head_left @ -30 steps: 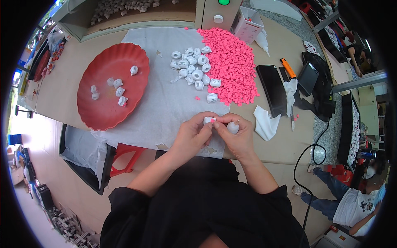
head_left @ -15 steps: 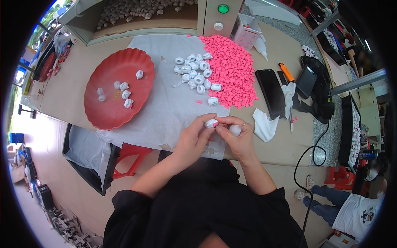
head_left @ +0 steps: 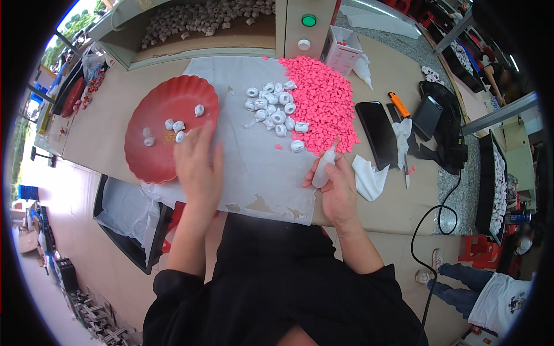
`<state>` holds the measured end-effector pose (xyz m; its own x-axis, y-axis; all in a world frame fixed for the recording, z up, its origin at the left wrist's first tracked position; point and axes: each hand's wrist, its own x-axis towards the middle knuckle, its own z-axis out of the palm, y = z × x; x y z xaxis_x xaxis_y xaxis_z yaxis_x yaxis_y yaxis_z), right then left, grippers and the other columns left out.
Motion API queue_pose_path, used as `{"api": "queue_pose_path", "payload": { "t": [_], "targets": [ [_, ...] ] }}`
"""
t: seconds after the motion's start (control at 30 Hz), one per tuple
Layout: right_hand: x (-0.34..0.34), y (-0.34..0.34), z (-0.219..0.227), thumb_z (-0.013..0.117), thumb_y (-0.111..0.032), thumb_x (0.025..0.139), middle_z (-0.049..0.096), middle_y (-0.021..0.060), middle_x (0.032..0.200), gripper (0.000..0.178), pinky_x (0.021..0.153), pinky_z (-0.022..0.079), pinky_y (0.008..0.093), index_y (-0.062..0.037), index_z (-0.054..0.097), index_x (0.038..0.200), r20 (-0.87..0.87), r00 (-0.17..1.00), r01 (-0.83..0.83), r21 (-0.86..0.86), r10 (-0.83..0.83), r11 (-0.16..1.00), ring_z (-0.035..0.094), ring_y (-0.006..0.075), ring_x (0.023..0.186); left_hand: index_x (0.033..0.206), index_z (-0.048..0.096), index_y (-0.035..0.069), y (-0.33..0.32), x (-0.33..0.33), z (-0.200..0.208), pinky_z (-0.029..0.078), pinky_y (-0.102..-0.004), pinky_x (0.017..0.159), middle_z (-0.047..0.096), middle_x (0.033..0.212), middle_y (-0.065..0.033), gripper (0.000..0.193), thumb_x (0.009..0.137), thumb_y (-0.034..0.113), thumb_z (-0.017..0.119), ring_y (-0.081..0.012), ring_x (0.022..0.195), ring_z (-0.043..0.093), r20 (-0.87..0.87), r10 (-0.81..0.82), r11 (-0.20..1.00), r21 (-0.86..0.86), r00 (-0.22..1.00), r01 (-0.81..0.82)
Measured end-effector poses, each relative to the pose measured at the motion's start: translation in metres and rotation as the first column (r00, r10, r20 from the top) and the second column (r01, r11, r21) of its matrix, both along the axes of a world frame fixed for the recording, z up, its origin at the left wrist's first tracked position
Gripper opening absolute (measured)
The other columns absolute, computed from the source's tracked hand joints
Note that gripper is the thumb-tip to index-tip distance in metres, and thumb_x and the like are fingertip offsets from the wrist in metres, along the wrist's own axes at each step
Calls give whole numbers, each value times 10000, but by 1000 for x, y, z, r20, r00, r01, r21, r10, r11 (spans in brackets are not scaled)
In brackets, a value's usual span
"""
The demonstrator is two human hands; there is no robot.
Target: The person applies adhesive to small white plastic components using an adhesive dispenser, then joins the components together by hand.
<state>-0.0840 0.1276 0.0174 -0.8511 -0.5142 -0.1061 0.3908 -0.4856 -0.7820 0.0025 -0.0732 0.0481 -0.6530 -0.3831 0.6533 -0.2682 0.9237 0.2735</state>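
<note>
1. Left hand (head_left: 199, 164), fingers open and empty, reaches over the red tray (head_left: 151, 160) rim beside finished white pieces (head_left: 175, 126).
2. Right hand (head_left: 337, 187), fingers closed around a small squeeze bottle (head_left: 323, 170), nozzle tilted toward the pink pile (head_left: 320, 101), ready for use.

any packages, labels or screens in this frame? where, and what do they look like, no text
Phone: flat on the table right of the pink pile, black rectangle, screen dark.
Second device: farther right, dark rectangle, tilted, screen dark.
Small box: table's far edge above the pink pile, white, open-topped, pink bits inside.
Squeeze bottle: in the right hand, whitish, no label visible.
</note>
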Motion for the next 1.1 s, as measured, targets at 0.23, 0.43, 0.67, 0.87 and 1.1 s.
{"api": "queue_pose_path", "payload": {
  "t": [0.23, 0.43, 0.67, 0.87, 1.1],
  "targets": [
    [1, 9, 2, 505, -132, 833, 539, 93, 842, 255, 575, 450, 267, 2, 449, 1044, -89, 995, 59, 97, -50, 994, 526, 142, 626, 983, 545, 35, 52, -60, -39, 429, -327, 712, 548, 966, -100, 312, 671, 35, 542, -240, 828, 493, 154, -592, 806, 115, 791, 580],
    [-5, 12, 6, 554, -67, 797, 539, 78, 860, 258, 520, 391, 233, 7, 470, 1030, 9, 994, 111, -33, -110, 993, 513, 125, 644, 998, 515, -10, 51, -46, -25, 440, -276, 653, 559, 951, -86, 204, 807, 61, 499, -166, 780, 533, -96, -566, 533, 714, 819, 453],
    [-11, 16, 5, 557, -15, 778, 523, 67, 878, 235, 556, 399, 234, -13, 480, 1000, -101, 964, 240, -52, -244, 969, 499, 117, 674, 1085, 487, -19, 49, 0, -19, 414, -210, 610, 538, 886, -47, 291, 802, 29, 530, -89, 686, 502, -394, -317, -495, 845, 863, 203],
    [1, 7, 5, 568, -22, 769, 497, 124, 908, 236, 586, 428, 255, -4, 425, 956, -270, 951, 184, 97, -152, 978, 500, 148, 670, 1104, 452, -14, 61, -6, -35, 418, -194, 652, 526, 790, -27, 306, 809, 20, 523, -70, 702, 502, -334, -414, -179, 942, 847, 284],
    [5, 11, -7, 554, -106, 803, 469, 115, 879, 235, 604, 412, 223, 3, 409, 951, -867, 496, 423, 201, -40, 884, 471, 148, 715, 1086, 456, -18, 58, -7, -39, 429, -197, 694, 526, 837, -34, 283, 807, -15, 503, -75, 759, 518, -383, -386, -187, 923, 839, 336]
  ]
}}
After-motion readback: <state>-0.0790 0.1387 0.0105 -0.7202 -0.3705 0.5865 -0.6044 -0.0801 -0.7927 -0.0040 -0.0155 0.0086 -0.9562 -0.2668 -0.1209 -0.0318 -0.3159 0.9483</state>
